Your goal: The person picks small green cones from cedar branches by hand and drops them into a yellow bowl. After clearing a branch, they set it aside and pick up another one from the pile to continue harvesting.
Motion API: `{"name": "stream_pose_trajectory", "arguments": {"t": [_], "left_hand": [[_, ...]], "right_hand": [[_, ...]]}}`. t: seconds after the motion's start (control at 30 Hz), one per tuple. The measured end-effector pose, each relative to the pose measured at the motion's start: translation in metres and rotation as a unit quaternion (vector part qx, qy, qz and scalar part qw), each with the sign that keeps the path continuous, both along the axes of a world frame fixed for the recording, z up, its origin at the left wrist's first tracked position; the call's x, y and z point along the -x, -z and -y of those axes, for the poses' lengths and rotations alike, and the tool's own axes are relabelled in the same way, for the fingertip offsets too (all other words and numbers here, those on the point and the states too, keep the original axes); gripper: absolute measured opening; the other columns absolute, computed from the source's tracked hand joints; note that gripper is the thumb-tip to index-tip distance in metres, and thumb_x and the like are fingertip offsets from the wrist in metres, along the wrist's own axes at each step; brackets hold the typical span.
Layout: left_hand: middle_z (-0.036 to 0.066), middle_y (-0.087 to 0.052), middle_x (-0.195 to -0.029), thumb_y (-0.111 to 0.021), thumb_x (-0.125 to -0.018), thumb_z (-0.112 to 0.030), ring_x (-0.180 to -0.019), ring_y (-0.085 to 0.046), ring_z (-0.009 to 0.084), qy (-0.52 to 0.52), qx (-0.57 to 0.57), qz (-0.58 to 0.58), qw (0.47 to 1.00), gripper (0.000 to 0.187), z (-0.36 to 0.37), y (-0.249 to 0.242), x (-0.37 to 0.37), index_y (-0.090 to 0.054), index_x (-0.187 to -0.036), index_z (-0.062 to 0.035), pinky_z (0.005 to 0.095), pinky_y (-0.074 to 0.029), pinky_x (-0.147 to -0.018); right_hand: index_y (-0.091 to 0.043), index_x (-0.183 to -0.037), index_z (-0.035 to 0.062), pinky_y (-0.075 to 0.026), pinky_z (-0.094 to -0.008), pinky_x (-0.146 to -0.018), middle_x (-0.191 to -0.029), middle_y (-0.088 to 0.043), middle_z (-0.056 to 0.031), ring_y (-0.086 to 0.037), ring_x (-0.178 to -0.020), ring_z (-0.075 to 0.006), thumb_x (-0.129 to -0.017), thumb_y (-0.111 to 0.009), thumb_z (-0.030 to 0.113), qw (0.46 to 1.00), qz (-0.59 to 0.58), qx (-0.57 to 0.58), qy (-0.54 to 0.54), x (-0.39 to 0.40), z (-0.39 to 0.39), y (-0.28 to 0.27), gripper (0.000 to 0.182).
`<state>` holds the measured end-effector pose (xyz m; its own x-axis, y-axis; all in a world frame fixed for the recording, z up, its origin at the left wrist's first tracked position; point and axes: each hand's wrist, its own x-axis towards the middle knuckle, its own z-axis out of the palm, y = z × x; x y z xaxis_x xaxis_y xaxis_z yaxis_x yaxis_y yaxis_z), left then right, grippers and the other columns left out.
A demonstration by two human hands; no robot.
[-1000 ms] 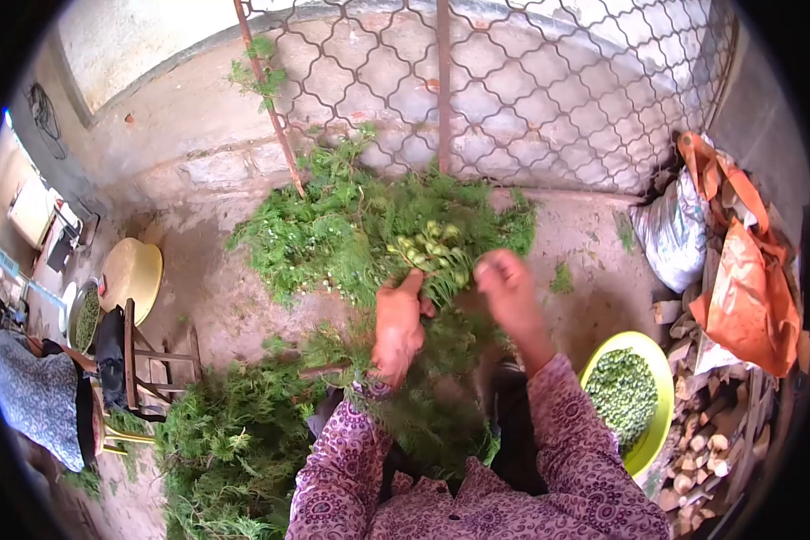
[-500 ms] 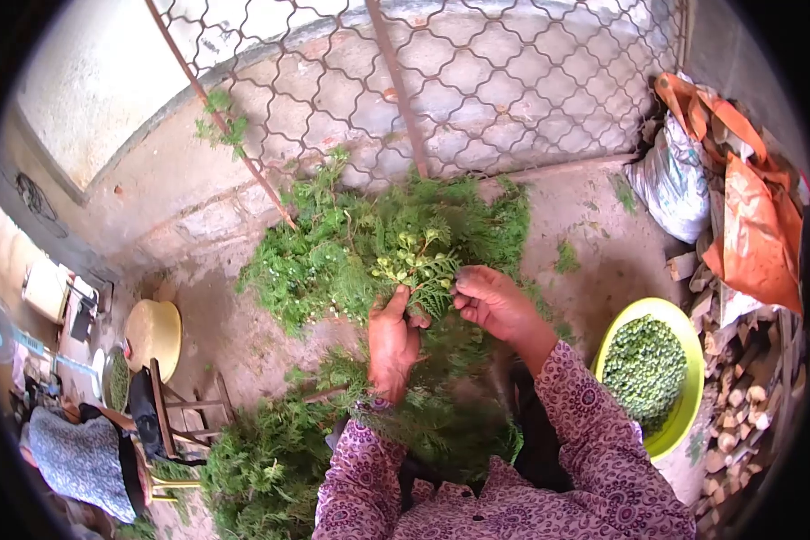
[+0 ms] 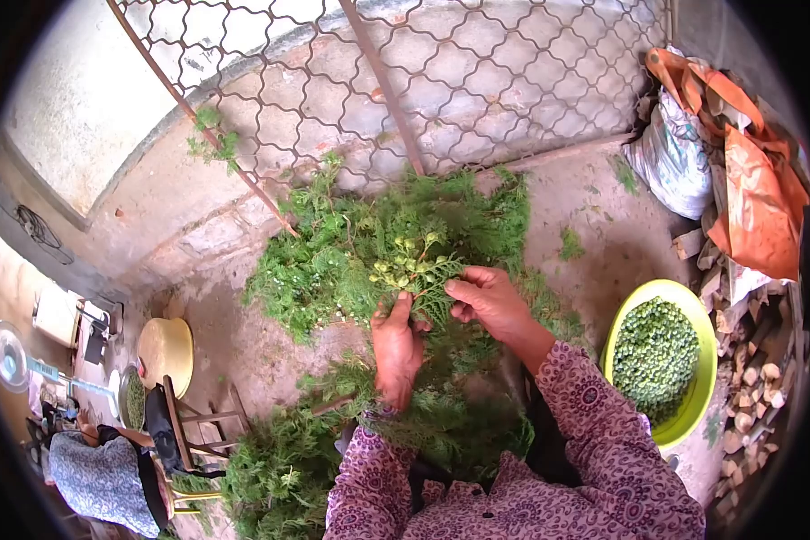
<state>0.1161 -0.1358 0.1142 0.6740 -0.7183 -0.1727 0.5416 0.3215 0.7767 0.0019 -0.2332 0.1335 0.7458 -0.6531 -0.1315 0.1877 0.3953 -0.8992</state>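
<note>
My left hand (image 3: 396, 351) is closed around the stem of an evergreen sprig (image 3: 405, 270), with the thumb on top. The sprig carries a cluster of small, knobbly, yellow-green cones and flat, ferny leaves. My right hand (image 3: 495, 308) is at the sprig's right side, thumb and index finger pinched together at its leafy edge; whether a cone is between them is hidden. Beneath both hands lies a heap of cut green branches (image 3: 306, 243). More branches (image 3: 283, 468) lie near my lap at the lower left.
At right stands a yellow-green tub (image 3: 710, 360) holding many small green cones (image 3: 654, 355). Beyond it are split firewood (image 3: 751, 396), a white sack (image 3: 675, 166) and an orange bag (image 3: 756, 216). A metal lattice (image 3: 387, 85) stands ahead. Another person (image 3: 103, 477) sits left, near a stool (image 3: 202, 423) and yellow basin (image 3: 166, 351).
My right hand has moved slightly in against the sprig's leafy edge. My left hand keeps its hold on the sprig. The whole view has shifted a little.
</note>
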Motion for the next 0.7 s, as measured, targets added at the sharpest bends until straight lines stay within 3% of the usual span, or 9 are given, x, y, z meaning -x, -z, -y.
{"name": "stream_pose_trajectory", "arguments": {"t": [0.17, 0.33, 0.4, 0.5, 0.57, 0.6, 0.67, 0.7], "left_hand": [[0.005, -0.059, -0.082, -0.057, -0.083, -0.011, -0.062, -0.051, 0.0137, -0.044, -0.016, -0.022, 0.999, 0.010, -0.001, 0.001, 0.000, -0.056, -0.090, -0.0045, 0.0266, -0.040, -0.049], [0.005, -0.059, -0.082, -0.058, -0.082, -0.013, -0.068, -0.053, 0.0139, -0.054, 0.019, -0.057, 0.997, 0.014, -0.004, 0.002, -0.006, -0.055, -0.094, -0.0041, 0.0276, -0.041, -0.053], [0.005, -0.058, -0.088, -0.057, -0.083, -0.015, -0.073, -0.050, 0.0144, -0.067, 0.015, -0.039, 0.997, 0.017, -0.005, 0.001, -0.006, -0.056, -0.094, -0.0025, 0.0287, -0.041, -0.062], [0.005, -0.058, -0.086, -0.057, -0.083, -0.014, -0.076, -0.052, 0.0147, -0.064, 0.050, -0.084, 0.993, 0.016, -0.007, -0.002, -0.006, -0.056, -0.093, -0.0018, 0.0289, -0.041, -0.060], [0.005, -0.058, -0.082, -0.056, -0.084, -0.014, -0.070, -0.052, 0.0146, -0.035, 0.058, -0.080, 0.994, 0.014, -0.011, -0.002, -0.006, -0.056, -0.092, -0.0021, 0.0291, -0.041, -0.056], [0.005, -0.059, -0.078, -0.056, -0.084, -0.013, -0.064, -0.052, 0.0145, -0.003, 0.068, -0.075, 0.995, 0.013, -0.012, -0.002, -0.006, -0.055, -0.091, -0.0024, 0.0294, -0.041, -0.052], [0.006, -0.058, -0.077, -0.055, -0.084, -0.013, -0.062, -0.051, 0.0145, -0.034, 0.035, -0.066, 0.997, 0.012, -0.009, 0.001, -0.004, -0.055, -0.090, -0.0015, 0.0294, -0.041, -0.051], [0.006, -0.058, -0.075, -0.054, -0.085, -0.013, -0.059, -0.050, 0.0146, -0.064, 0.001, -0.057, 0.996, 0.013, -0.008, 0.002, -0.004, -0.055, -0.089, -0.0006, 0.0295, -0.040, -0.049]], "right_hand": [[-0.059, -0.082, 0.0022, -0.036, -0.0191, -0.042, -0.064, -0.054, 0.0020, -0.048, -0.050, -0.0048, -0.082, -0.059, 0.015, 0.995, -0.058, 0.086, 0.002, 0.002, -0.001, 0.002, 0.013], [-0.053, -0.074, 0.0023, -0.033, -0.0204, -0.042, -0.059, -0.049, 0.0017, -0.044, -0.048, -0.0047, -0.082, -0.055, 0.015, 0.980, -0.102, 0.153, -0.074, 0.003, -0.005, -0.001, 0.015], [-0.052, -0.072, 0.0027, -0.033, -0.0208, -0.042, -0.058, -0.048, 0.0016, -0.044, -0.048, -0.0048, -0.082, -0.055, 0.015, 0.979, -0.104, 0.146, -0.093, -0.001, -0.009, 0.000, 0.017], [-0.050, -0.070, 0.0031, -0.035, -0.0226, -0.043, -0.056, -0.045, 0.0019, -0.043, -0.047, -0.0051, -0.083, -0.053, 0.017, 0.974, -0.114, 0.152, -0.124, -0.003, -0.012, 0.000, 0.020], [-0.049, -0.071, 0.0016, -0.036, -0.0264, -0.044, -0.056, -0.045, -0.0008, -0.044, -0.047, -0.0086, -0.083, -0.053, 0.016, 0.942, -0.133, 0.297, -0.080, -0.005, -0.011, 0.007, 0.019], [-0.049, -0.071, 0.0016, -0.036, -0.0264, -0.044, -0.056, -0.045, -0.0008, -0.044, -0.047, -0.0086, -0.083, -0.053, 0.016, 0.941, -0.134, 0.299, -0.082, -0.006, -0.009, 0.012, 0.019], [-0.048, -0.073, 0.0002, -0.037, -0.0301, -0.046, -0.057, -0.045, -0.0054, -0.046, -0.048, -0.0133, -0.082, -0.053, 0.016, 0.831, -0.122, 0.542, 0.006, -0.006, -0.005, 0.021, 0.019], [-0.048, -0.073, 0.0002, -0.037, -0.0301, -0.046, -0.057, -0.045, -0.0054, -0.046, -0.048, -0.0133, -0.082, -0.053, 0.016, 0.831, -0.122, 0.543, 0.005, -0.006, 0.000, 0.024, 0.019]]}}
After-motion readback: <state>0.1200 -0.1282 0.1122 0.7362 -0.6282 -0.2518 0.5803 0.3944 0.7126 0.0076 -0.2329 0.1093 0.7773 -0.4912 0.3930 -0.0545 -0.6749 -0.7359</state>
